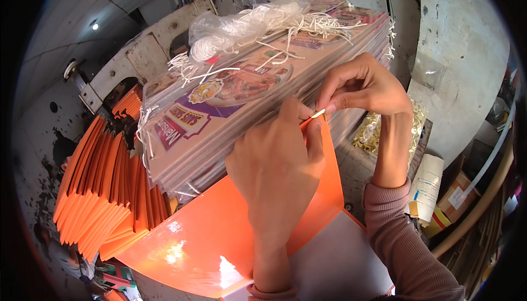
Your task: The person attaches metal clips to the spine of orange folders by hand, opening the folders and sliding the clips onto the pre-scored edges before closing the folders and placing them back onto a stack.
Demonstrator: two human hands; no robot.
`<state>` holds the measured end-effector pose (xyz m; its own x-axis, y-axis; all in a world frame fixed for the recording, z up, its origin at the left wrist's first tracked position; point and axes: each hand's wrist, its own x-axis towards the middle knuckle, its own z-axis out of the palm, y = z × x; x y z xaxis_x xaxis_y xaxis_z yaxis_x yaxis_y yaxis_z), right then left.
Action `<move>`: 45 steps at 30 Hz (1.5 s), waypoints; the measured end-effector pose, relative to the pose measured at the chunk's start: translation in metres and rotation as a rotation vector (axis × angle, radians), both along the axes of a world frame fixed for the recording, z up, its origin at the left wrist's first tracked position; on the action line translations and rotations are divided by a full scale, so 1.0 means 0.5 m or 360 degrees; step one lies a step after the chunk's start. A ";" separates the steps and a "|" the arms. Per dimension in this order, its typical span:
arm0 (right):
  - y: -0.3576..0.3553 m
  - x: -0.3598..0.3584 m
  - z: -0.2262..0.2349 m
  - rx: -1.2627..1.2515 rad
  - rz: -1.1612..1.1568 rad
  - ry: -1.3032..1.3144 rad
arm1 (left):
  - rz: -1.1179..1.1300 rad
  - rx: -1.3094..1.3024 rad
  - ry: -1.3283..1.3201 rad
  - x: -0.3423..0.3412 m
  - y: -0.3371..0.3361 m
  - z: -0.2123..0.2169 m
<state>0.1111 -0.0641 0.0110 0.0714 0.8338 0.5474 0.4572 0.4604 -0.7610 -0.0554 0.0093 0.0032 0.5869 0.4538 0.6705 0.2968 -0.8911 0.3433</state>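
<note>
Behind the stack of printed sheets, worn wall with peeling paint and old metal frame. On top of the stack, clear plastic bag and bundle of white cord. At the left of the stack, many folded orange pieces, set close together like a fan; at the right of the stack, clear bag of small gold-coloured bits.

In front of the stack, glossy orange sheet, curved, with upper corner just beside the front edge of the stack. Left hand over the sheet, thumb and forefinger pinched on this corner. Right hand opposite, thumb and forefinger closed together at the small yellowish piece on the same corner. Not possible to tell if fixed there or only held.

By judgement, light sheet, like thin card: stiff enough for keeping a curve, but easy to crease. Probably slippery on the shiny face; better to take hold by the edge, close to the corner, not by the flat middle. Small piece probably hard and easy to drop; best to pinch at both ends.
</note>
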 end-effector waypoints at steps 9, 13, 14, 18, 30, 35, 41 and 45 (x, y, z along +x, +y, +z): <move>-0.003 0.002 -0.004 -0.0026 -0.0047 0.0028 | -0.0076 -0.0100 0.0002 0.004 0.008 -0.007; -0.001 -0.002 0.000 -0.0048 -0.0046 -0.0047 | -0.0108 0.0081 -0.0076 0.002 0.020 -0.013; -0.001 -0.001 0.000 -0.0010 -0.0021 -0.0151 | -0.0125 0.0066 -0.0093 0.002 0.020 -0.012; -0.006 0.002 -0.002 -0.0008 -0.0048 -0.0176 | -0.0086 -0.0304 0.0026 0.004 -0.001 0.011; 0.008 0.021 -0.014 -0.0043 0.0068 -0.0047 | -0.0263 0.0035 -0.0048 0.002 0.018 0.000; 0.019 0.032 -0.022 -0.0117 0.0296 0.0094 | -0.0211 0.0073 -0.0024 -0.001 0.014 0.001; 0.026 0.037 -0.026 -0.0111 0.0379 0.0075 | -0.0010 0.0172 0.0025 0.003 0.012 -0.005; 0.025 0.034 -0.029 -0.0151 0.0359 0.0135 | -0.0065 0.0161 0.0038 0.002 0.017 -0.008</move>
<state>0.1280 -0.0518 -0.0037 -0.0797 0.8811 0.4661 0.2837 0.4683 -0.8368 -0.0543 0.0177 -0.0008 0.6198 0.3599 0.6974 0.2665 -0.9324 0.2443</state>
